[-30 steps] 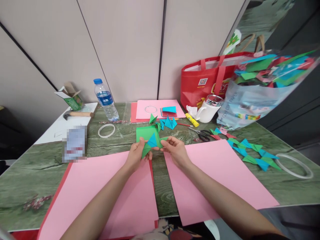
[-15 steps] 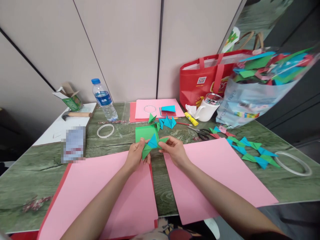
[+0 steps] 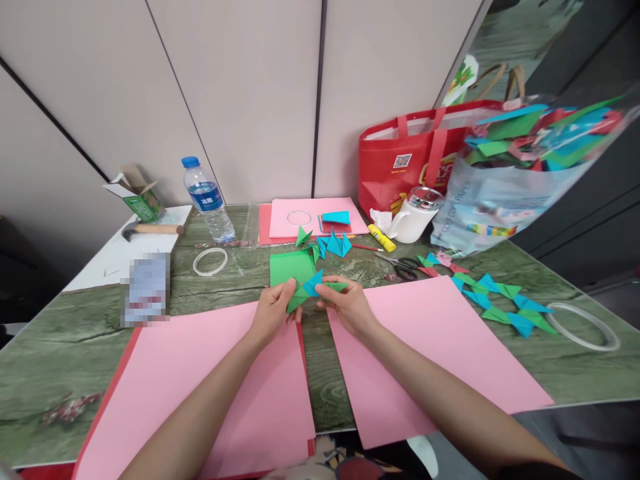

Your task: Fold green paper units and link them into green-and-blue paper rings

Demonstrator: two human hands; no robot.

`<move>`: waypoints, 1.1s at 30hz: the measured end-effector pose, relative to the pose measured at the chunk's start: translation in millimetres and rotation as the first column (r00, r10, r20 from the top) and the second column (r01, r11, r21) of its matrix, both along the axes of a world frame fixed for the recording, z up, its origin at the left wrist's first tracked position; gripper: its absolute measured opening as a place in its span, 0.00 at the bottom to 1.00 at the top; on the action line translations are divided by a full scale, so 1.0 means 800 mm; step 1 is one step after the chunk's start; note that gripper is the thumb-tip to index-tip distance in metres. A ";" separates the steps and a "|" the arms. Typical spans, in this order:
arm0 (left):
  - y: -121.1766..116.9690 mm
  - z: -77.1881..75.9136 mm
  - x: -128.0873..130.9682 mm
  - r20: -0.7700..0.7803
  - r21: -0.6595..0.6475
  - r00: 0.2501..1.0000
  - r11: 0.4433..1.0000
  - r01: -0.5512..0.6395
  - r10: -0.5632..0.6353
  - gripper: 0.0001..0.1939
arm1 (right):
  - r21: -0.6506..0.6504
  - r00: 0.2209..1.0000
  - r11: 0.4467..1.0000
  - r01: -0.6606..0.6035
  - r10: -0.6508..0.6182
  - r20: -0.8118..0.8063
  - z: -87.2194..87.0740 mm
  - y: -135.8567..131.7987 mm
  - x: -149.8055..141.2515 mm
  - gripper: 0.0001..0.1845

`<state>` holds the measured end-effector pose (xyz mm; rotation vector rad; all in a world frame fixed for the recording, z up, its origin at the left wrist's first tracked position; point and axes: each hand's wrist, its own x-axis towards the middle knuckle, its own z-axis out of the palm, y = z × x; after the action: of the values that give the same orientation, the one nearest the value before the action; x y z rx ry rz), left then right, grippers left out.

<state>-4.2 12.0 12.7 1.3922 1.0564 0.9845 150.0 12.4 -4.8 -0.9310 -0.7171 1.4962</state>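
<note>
Between both hands is a folded paper piece (image 3: 313,285), green at its ends with a blue triangle in the middle. My left hand (image 3: 274,308) pinches its left green end, thumb on top. On the other side, my right hand (image 3: 346,301) has thumb and fingers closed on it near the blue part, with a green tip sticking out past the fingers. Just behind lies a green paper square (image 3: 293,267) on the table. Beyond it stand blue folded paper pieces (image 3: 340,245) and a small green folded piece (image 3: 303,236).
Pink sheets lie to the left (image 3: 215,380) and right (image 3: 440,353). Scissors (image 3: 403,268), a glue stick (image 3: 381,237), a white mug (image 3: 416,217) and a ring of joined paper pieces (image 3: 505,303) are at the right. A water bottle (image 3: 207,200) and hammer (image 3: 153,229) stand left.
The folded paper has turned slightly between my fingers, its blue triangle shifting a little right. My right fingers have moved onto the blue part.
</note>
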 end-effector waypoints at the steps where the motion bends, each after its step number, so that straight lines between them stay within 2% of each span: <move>1: -0.001 0.001 0.000 -0.010 0.009 1.000 1.000 -0.001 0.001 0.26 | -0.004 1.000 1.000 0.000 0.000 -0.002 0.000 0.000 0.000 0.14; 4: -0.003 0.001 0.003 -0.011 0.013 1.000 1.000 -0.019 0.019 0.24 | -0.002 1.000 1.000 0.000 0.000 -0.003 0.000 -0.001 -0.001 0.14; 10: -0.005 -0.006 0.008 0.094 -0.024 0.994 0.998 -0.054 0.056 0.20 | 0.013 1.000 1.000 0.020 -0.020 -0.019 -0.004 -0.003 -0.009 0.13; 15: -0.007 -0.006 0.011 0.123 -0.028 0.990 0.997 -0.072 0.075 0.18 | 0.053 0.996 0.999 0.012 -0.016 0.090 -0.001 -0.011 -0.017 0.12; 19: -0.007 -0.005 0.012 0.134 0.025 0.987 0.995 -0.095 0.090 0.19 | 0.097 0.989 0.991 0.089 -0.100 0.113 0.001 -0.013 -0.019 0.13; 22: -0.006 -0.005 0.011 0.114 0.034 0.992 0.998 -0.058 0.054 0.17 | 0.085 0.988 0.988 0.126 -0.133 0.078 -0.001 -0.010 -0.018 0.15; 27: -0.005 -0.001 0.010 0.084 -0.016 0.995 0.998 -0.053 0.054 0.14 | 0.094 0.995 0.992 0.083 -0.089 0.051 0.000 -0.009 -0.014 0.19; 33: -0.006 0.007 0.010 0.140 -0.063 0.986 0.994 -0.085 0.093 0.15 | 0.097 0.992 0.992 0.075 -0.084 0.093 0.005 -0.010 -0.009 0.15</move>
<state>4.2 7.0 18.5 1.2182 1.0386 1.0940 142.8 4.7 -0.7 -0.9551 -0.8040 1.3435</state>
